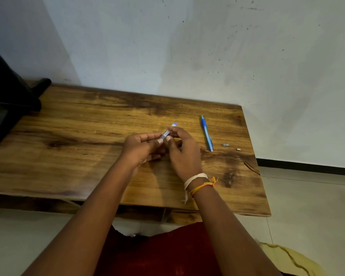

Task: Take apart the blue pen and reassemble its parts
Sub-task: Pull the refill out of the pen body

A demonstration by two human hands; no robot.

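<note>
A slim pen part [167, 133], pale and clear with a blue tip at its far end, is pinched between both hands above the middle of the wooden table [88, 136]. My left hand [141, 148] grips its near end between thumb and fingers. My right hand [182, 150] holds it close by, fingers curled over it; most of the part is hidden. A blue pen barrel [207, 133] lies on the table to the right of my hands. Two small loose parts, a metallic one [225, 145] and a tiny pale one [238, 149], lie further right.
A black stand [10, 102] occupies the table's far left corner. The table's back edge meets a white wall. The right edge drops to a tiled floor [307, 196], near the small parts.
</note>
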